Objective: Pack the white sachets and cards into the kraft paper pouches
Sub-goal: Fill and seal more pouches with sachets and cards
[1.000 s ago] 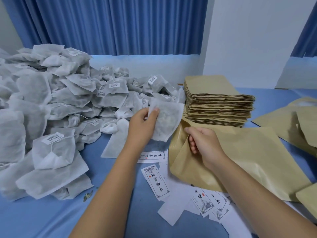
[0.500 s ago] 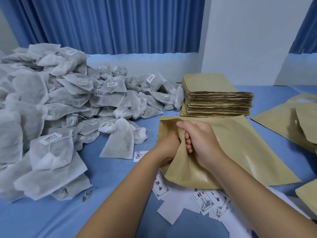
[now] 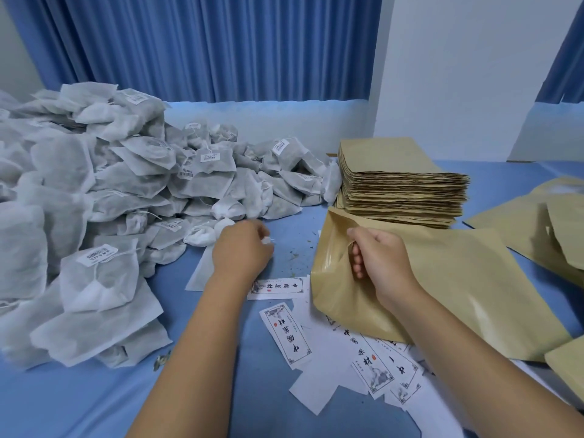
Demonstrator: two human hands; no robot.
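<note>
Kraft pouch (image 3: pixel 458 279), glossy, gripped by right fingers (image 3: pixel 357 261); left fingers (image 3: pixel 259 231) pinch flat white sachet (image 3: pixel 200 273).

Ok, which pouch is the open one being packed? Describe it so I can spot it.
Find the tall stack of kraft pouches mid-table. One kraft pouch lies just in front of it, mouth facing left. Unlike the flat pouches at the right edge, its mouth gapes open, the upper lip in the grip of the right hand.

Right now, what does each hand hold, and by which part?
Right hand grips the kraft pouch by its open mouth edge. Left hand touches a white sachet; grip unclear.
</note>
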